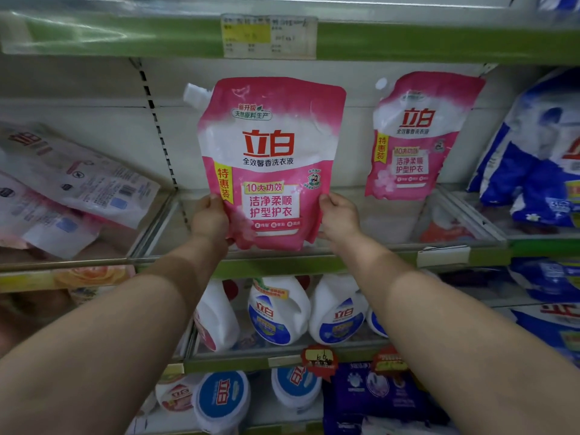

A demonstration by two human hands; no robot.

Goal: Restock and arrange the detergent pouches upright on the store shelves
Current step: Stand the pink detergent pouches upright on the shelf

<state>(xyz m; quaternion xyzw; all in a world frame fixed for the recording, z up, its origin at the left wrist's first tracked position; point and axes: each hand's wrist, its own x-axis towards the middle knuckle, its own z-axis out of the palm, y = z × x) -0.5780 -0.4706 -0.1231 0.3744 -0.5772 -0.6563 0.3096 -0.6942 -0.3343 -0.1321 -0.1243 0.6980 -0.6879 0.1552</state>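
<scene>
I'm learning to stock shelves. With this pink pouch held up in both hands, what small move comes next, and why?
Probably lower the held pouch straight down and stand it on the shelf, left of the standing pouch. The left hand and right hand grip its bottom corners, it is upright and facing out, and the spot beneath it looks free.

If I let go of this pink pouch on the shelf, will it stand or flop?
The pink pouch, held low by the left hand and right hand, probably sags: its bottom corners crumple. The second pouch leans on the back wall, so expect tipping. The glossy film looks slippery.
</scene>
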